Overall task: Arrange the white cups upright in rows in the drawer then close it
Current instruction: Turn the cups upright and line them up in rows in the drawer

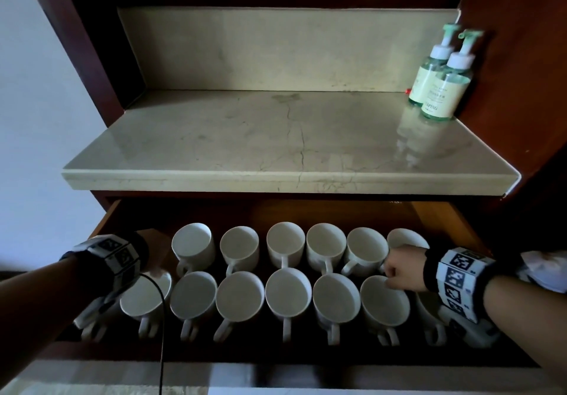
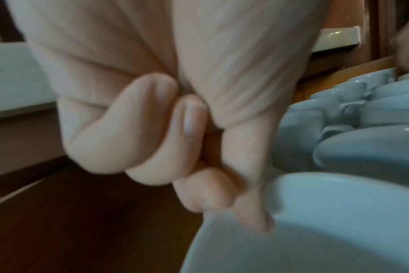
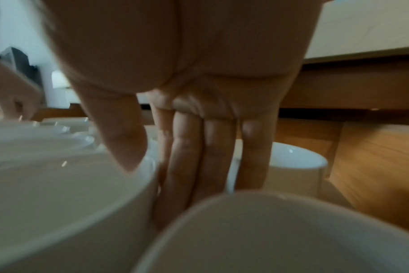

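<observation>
Two rows of white cups stand upright in the open wooden drawer [image 1: 445,219], handles toward me. My left hand [image 1: 155,272] reaches to the far rim of the front-left cup [image 1: 144,298]. In the left wrist view the left hand [image 2: 245,203] pinches that cup's rim [image 2: 315,230], with the other fingers curled. My right hand [image 1: 395,268] is at the rim of a front-row cup [image 1: 385,301] near the right end. In the right wrist view the right hand [image 3: 152,184] has its thumb at that cup's rim [image 3: 58,203] and its fingers down the outside wall.
A marble counter [image 1: 276,136] overhangs the drawer's back, with two pump bottles [image 1: 441,81] at its right rear. A black cable [image 1: 161,333] hangs from my left wrist across the front row. Dark wood panels flank both sides. One more cup [image 1: 429,311] sits under my right wrist.
</observation>
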Motion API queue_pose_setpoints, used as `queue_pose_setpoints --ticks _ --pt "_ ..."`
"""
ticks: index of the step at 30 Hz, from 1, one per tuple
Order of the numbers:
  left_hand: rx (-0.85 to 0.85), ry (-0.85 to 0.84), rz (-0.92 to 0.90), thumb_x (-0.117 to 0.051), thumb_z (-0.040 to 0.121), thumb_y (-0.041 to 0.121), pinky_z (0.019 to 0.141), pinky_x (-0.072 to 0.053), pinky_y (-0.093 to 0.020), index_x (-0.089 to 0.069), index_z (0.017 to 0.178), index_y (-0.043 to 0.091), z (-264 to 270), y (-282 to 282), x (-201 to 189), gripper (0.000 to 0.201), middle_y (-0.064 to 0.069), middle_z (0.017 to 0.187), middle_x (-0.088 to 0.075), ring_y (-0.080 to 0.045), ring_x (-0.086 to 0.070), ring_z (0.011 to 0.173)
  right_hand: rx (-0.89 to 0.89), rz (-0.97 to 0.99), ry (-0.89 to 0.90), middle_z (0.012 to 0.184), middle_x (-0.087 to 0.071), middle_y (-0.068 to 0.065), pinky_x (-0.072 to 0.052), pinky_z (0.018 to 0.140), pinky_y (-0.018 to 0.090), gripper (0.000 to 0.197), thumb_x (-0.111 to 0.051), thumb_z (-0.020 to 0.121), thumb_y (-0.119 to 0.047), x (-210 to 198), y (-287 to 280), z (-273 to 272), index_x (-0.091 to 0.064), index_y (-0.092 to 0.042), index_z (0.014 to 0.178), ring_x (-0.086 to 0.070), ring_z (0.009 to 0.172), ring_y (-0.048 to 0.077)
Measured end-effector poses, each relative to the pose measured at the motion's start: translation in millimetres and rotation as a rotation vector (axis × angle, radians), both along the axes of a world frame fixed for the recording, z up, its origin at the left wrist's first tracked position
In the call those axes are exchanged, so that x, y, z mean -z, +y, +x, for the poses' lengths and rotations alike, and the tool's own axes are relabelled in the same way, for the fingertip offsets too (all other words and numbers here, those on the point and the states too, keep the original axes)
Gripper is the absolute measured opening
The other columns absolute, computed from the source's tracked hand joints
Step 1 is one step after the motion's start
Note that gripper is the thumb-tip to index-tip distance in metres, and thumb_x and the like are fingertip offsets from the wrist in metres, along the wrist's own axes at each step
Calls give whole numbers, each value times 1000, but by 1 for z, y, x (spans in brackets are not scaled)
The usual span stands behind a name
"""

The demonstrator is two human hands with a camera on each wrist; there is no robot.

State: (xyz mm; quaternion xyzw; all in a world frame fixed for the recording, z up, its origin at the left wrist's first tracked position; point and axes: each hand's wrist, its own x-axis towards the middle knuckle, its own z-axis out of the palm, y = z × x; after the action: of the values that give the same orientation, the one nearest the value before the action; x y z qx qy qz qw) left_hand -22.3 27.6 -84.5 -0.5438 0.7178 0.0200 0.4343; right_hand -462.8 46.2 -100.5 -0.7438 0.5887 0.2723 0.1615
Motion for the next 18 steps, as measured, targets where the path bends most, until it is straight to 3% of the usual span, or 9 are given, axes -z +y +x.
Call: queue_pose_setpoints --ticks 3,5,7,8,9,11,12,15,18 --pt "-73 60 -12 -59 89 32 96 -45 -22 -65 119 17 5 -2 4 33 -1 122 -66 -15 -60 117 93 -177 -163 77 -65 1 -47 59 23 21 -56 91 -36 -11 -4 6 -59 -18 80 -59 59 12" --pt "-93 94 -40 -63 84 33 96 -47 -24 -66 116 17 8 -5 6 36 0 119 -67 -15 -62 114 162 -218 -227 82 -63 -3 -46 58 21 20 -56 92 -35 -13 -7 12 -58 -21 105 -58 60 7" --pt "-82 103 -68 -63 83 30 96 -50 -26 -68 113 16 11 -8 11 34 -1 117 -69 -16 -63 112 153 -167 -189 108 -64 1 -49 74 24 34 -51 95 -38 -5 -11 15 -54 -24 125 -62 80 10" --pt "-79 112 -81 -63 83 28 96 -50 -26 -68 113 15 10 -8 11 33 -1 117 -68 -16 -63 112 149 -121 -165 117 -63 2 -48 84 27 31 -47 96 -40 2 -14 17 -58 -25 122 -62 93 13" --pt "-85 123 -97 -63 84 28 97 -49 -26 -68 114 15 9 -7 11 33 -1 118 -68 -16 -62 113 153 -78 -159 111 -64 2 -48 87 28 25 -44 97 -41 8 -16 17 -64 -28 104 -61 96 15" --pt "-92 150 -135 -61 84 28 97 -49 -26 -68 114 15 6 -5 12 33 -1 118 -68 -16 -63 112 189 -28 -158 75 -58 -1 -45 75 28 40 -42 97 -43 17 -20 17 -52 -26 63 -56 72 14" --pt "-88 163 -154 -60 85 29 96 -50 -27 -68 112 15 4 -4 11 32 -1 116 -68 -16 -64 110 221 -15 -167 63 -50 -2 -43 68 27 47 -43 97 -44 18 -21 18 -45 -23 56 -50 61 13" --pt "-91 183 -177 -58 87 36 92 -52 -26 -70 106 14 1 -1 12 32 -2 111 -71 -16 -66 106 255 -11 -230 55 -49 -6 -39 57 20 48 -48 96 -43 19 -22 17 -49 -20 54 -46 52 8" --pt "-94 186 -167 -60 85 40 89 -53 -26 -71 103 13 2 0 13 34 -2 108 -72 -17 -67 102 269 -7 -279 56 -53 -7 -40 58 17 44 -55 94 -41 16 -24 11 -55 -21 55 -49 54 5"
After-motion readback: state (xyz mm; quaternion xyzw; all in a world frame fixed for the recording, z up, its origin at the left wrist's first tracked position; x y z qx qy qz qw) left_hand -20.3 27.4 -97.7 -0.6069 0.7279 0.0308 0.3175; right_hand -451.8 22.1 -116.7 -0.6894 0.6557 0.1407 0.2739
